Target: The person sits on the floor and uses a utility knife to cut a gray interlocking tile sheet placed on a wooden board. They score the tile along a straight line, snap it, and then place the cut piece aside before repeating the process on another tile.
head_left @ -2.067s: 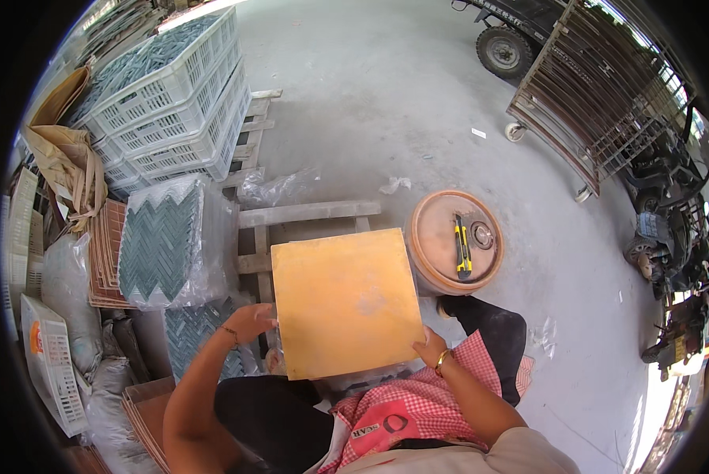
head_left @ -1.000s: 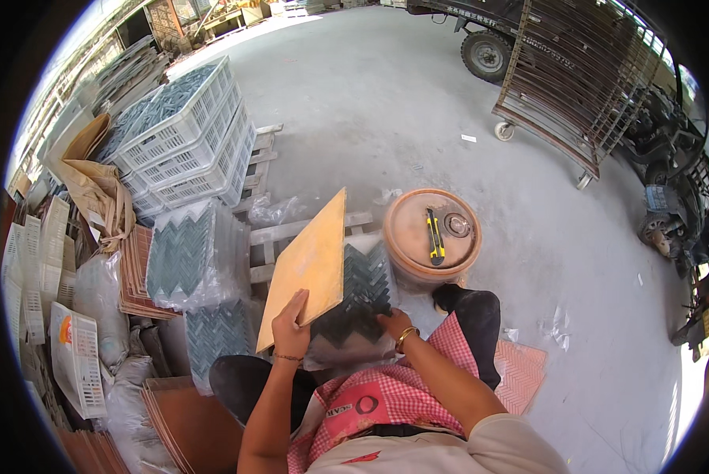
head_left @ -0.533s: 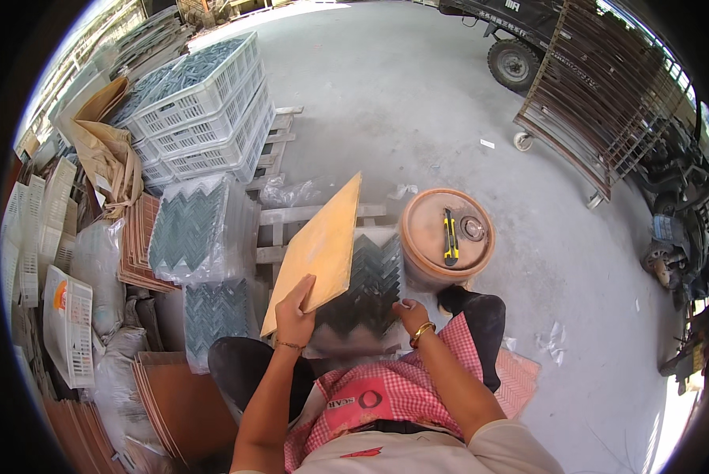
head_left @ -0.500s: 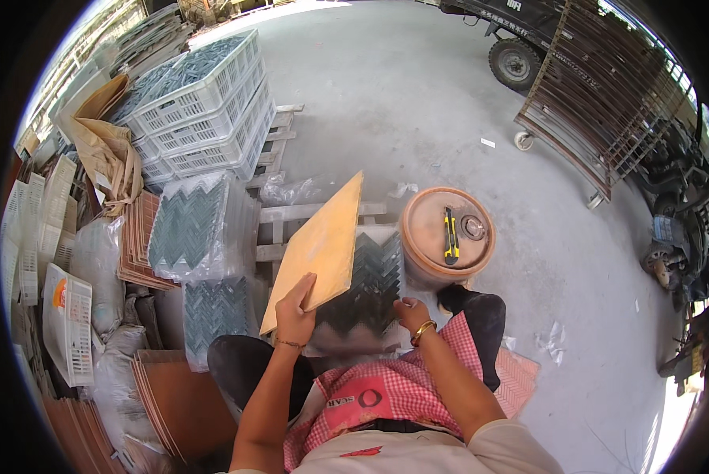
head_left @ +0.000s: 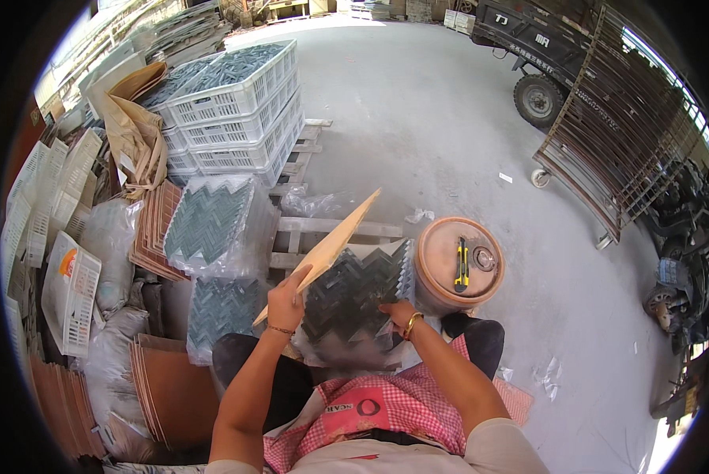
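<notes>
My left hand [head_left: 285, 303] is closed on the lower edge of a thin yellowish board [head_left: 334, 246], which stands tilted, nearly edge-on. To its right lies a dark mosaic tile sheet [head_left: 353, 294] in a herringbone pattern, on top of a stack in front of my knees. My right hand [head_left: 397, 314] is closed at the sheet's right side, thumb and fingers pinching its zigzag edge; the fingertips are partly hidden. Just beyond that hand stands an orange-brown lidded bucket [head_left: 427, 276] with a yellow-and-black utility knife [head_left: 462, 265] lying on its lid.
At the left stand plastic-wrapped tile stacks [head_left: 212, 217], reddish-brown boards [head_left: 176, 387] and white crates [head_left: 232, 103] filled with grey strips. A wooden pallet [head_left: 311, 229] lies behind the tile stack. At the right are a wheeled metal rack [head_left: 607, 126] and a dark cargo vehicle [head_left: 540, 99].
The board in my left hand has swung from showing its broad face to nearly edge-on, uncovering more of the tile sheet. My right hand has moved slightly left onto the sheet's edge.
</notes>
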Demonstrator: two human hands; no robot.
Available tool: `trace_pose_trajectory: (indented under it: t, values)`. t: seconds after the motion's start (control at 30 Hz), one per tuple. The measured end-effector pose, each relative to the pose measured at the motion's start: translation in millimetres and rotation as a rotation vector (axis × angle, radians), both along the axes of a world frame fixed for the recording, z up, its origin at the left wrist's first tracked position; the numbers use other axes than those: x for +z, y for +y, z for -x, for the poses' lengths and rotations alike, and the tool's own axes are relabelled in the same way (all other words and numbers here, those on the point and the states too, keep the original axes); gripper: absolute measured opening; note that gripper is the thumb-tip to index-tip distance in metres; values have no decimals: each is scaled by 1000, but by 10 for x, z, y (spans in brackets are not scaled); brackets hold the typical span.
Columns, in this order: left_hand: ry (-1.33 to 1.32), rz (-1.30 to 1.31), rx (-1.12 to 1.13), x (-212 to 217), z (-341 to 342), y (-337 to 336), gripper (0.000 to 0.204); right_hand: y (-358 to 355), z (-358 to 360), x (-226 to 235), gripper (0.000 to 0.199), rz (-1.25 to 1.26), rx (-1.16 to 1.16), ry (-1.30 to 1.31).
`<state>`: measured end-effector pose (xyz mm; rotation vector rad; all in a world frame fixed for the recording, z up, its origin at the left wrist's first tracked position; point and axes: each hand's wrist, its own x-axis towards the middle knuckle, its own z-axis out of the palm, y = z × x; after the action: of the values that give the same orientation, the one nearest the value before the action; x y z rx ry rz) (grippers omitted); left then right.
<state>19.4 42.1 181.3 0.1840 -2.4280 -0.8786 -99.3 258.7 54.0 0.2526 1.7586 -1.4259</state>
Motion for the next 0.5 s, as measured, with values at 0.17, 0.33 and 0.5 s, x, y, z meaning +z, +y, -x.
trace_pose_trajectory:
  t: [0.17,0.33,0.5]
  values:
    - [142,-89,169,338,114,-264,27,-89,544,956,21,301,34,1]
    - [284,-271,302,379,-61,-353,26,54,598,2270,24,429,216,156]
    - [295,-83,117,263,-180,34,37,359,566,3239,25,305,176,266]
